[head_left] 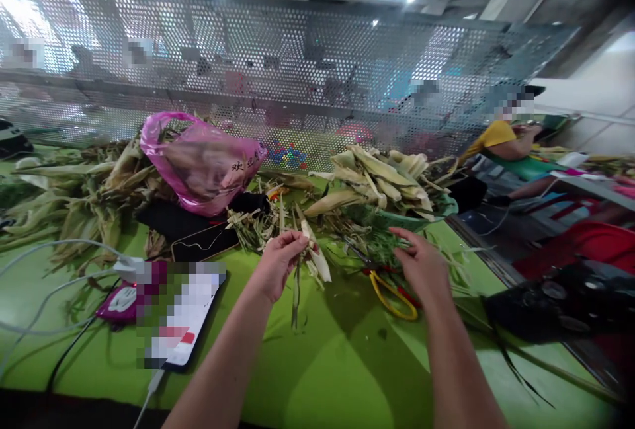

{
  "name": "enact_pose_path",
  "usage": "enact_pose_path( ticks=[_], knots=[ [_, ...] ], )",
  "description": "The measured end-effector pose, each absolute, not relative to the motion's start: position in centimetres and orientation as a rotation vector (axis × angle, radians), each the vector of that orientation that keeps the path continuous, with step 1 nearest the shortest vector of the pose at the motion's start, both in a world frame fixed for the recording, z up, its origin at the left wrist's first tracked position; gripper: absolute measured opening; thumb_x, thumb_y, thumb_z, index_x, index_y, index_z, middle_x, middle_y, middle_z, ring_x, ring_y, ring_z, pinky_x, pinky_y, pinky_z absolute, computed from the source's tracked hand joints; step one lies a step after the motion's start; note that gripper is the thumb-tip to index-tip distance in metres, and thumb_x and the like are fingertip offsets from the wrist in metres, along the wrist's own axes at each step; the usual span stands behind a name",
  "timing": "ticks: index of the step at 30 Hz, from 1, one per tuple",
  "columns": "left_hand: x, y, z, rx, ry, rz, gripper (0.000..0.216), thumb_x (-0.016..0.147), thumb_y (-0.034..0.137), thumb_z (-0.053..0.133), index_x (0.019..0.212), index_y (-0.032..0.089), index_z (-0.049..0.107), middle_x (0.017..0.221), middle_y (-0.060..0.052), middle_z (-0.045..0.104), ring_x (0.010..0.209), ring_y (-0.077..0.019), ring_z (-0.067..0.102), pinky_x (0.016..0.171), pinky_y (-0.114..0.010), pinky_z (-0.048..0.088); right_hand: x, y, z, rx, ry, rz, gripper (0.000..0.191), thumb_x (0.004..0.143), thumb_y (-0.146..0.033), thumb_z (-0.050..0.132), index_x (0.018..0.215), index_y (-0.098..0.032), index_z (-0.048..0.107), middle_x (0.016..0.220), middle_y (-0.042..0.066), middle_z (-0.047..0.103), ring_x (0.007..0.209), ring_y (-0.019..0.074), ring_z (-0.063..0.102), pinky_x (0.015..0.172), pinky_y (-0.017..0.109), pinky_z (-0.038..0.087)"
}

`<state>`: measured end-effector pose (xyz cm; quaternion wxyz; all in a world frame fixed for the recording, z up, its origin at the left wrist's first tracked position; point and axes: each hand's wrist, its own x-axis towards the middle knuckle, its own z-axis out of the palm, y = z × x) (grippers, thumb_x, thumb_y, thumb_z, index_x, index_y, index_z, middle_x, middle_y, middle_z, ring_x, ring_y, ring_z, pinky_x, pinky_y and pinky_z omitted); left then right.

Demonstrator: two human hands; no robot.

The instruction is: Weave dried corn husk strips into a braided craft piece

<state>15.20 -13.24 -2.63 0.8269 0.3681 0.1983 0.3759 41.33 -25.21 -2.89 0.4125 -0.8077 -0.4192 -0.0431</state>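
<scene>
A pale husk strip (318, 266) held over a green tabletop (317, 376).
Before me, a pink bag (213, 161) sits far left; the left hand (282, 264) pinches the strip mid-scene; yellow-handled scissors (376, 285) lie just beside the right hand (424, 264), its fingers parted, gripping nothing.

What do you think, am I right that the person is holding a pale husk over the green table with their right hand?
Not quite: the head view shows the left hand, not the right hand, holding the pale husk over the green table.
</scene>
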Motion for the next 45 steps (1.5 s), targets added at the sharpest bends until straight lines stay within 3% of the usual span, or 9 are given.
enact_pose_path(
  ticks=[2, 5, 9, 11, 15, 26, 35, 40, 45],
  knots=[
    [15.4, -13.5, -2.7, 0.857, 0.451, 0.744, 0.023, 0.069, 0.03, 0.077, 0.077, 0.015, 0.063, 0.075, -0.003, 0.069, 0.071, -0.0109, 0.063, 0.073, -0.022, 0.047, 38.7, -25.2, -1.8, -1.905, -1.076, -0.011, 0.045, 0.073, -0.023, 0.055, 0.117, -0.025, 0.065, 0.08, 0.001, 0.066, 0.051, 0.0134, 0.046, 0.055, 0.029, 0.038],
    [15.7, -13.9, -2.7, 0.964, 0.492, 0.691, 0.024, 0.069, 0.033, 0.076, 0.075, 0.014, 0.064, 0.074, -0.006, 0.069, 0.069, -0.0121, 0.062, 0.071, -0.024, 0.046, 34.3, -24.5, -0.8, -1.6, -1.147, 0.538, 0.04, 0.077, -0.023, 0.054, 0.116, -0.023, 0.062, 0.068, -0.001, 0.062, 0.049, 0.0122, 0.045, 0.052, 0.026, 0.038],
    [15.9, -14.1, -2.7, 1.07, 0.543, 0.672, 0.024, 0.068, 0.033, 0.076, 0.073, 0.013, 0.065, 0.071, -0.004, 0.066, 0.065, -0.0108, 0.057, 0.068, -0.024, 0.043, 31.3, -23.3, -1.2, -1.38, -1.243, 0.979, 0.037, 0.078, -0.023, 0.058, 0.115, -0.022, 0.06, 0.095, 0.004, 0.068, 0.078, 0.0175, 0.063, 0.072, 0.031, 0.051],
    [16.0, -14.1, -2.9, 1.091, 0.556, 0.656, 0.024, 0.067, 0.033, 0.076, 0.072, 0.013, 0.065, 0.068, -0.003, 0.063, 0.061, -0.0094, 0.054, 0.064, -0.023, 0.04, 31.2, -23.0, -1.6, -1.431, -1.273, 0.905, 0.025, 0.077, -0.026, 0.062, 0.101, -0.02, 0.065, 0.091, 0.005, 0.069, 0.084, 0.0194, 0.063, 0.076, 0.032, 0.051],
    [16.2, -14.2, -3.2, 1.108, 0.542, 0.584, 0.025, 0.065, 0.034, 0.077, 0.07, 0.013, 0.063, 0.066, -0.002, 0.063, 0.058, -0.0092, 0.052, 0.061, -0.023, 0.038, 31.8, -23.0, -1.9, -1.567, -1.322, 0.644, 0.013, 0.077, -0.032, 0.066, 0.079, -0.019, 0.067, 0.074, 0.003, 0.066, 0.07, 0.0172, 0.059, 0.068, 0.03, 0.048],
    [16.5, -14.0, -3.7, 1.221, 0.547, 0.58, 0.025, 0.063, 0.035, 0.076, 0.065, 0.014, 0.065, 0.062, -0.002, 0.062, 0.057, -0.0105, 0.051, 0.061, -0.024, 0.039, 31.9, -23.4, -2.1, -1.643, -1.495, 0.265, 0.013, 0.084, -0.033, 0.061, 0.081, -0.021, 0.065, 0.077, 0.003, 0.062, 0.07, 0.018, 0.057, 0.065, 0.029, 0.045],
    [16.3, -13.9, -4.6, 1.797, 0.818, 0.677, 0.009, 0.07, 0.025, 0.062, 0.067, 0.019, 0.068, 0.065, -0.003, 0.066, 0.06, -0.016, 0.053, 0.058, -0.025, 0.034, 31.9, -24.2, -0.8, -1.616, -1.791, 0.263, 0.011, 0.086, -0.025, 0.057, 0.082, -0.023, 0.068, 0.08, 0.004, 0.061, 0.074, 0.0184, 0.058, 0.067, 0.029, 0.044],
    [16.0, -14.7, -3.9, 2.029, 0.651, 0.53, 0.012, 0.07, 0.021, 0.06, 0.071, 0.021, 0.071, 0.069, -0.004, 0.069, 0.063, -0.0182, 0.057, 0.059, -0.026, 0.035, 32.5, -23.9, -1.3, -1.568, -1.738, 0.377, 0.01, 0.084, -0.029, 0.062, 0.079, -0.023, 0.068, 0.079, 0.003, 0.06, 0.074, 0.0179, 0.057, 0.068, 0.028, 0.044],
    [15.9, -14.9, -3.2, 1.812, 0.412, 0.417, 0.011, 0.074, 0.025, 0.061, 0.074, 0.02, 0.071, 0.073, -0.002, 0.067, 0.068, -0.0166, 0.056, 0.067, -0.026, 0.039, 33.2, -23.5, -1.6, -1.56, -1.558, 0.538, 0.015, 0.083, -0.033, 0.063, 0.075, -0.021, 0.066, 0.075, 0.001, 0.06, 0.072, 0.0165, 0.055, 0.068, 0.028, 0.043]
  ],
)
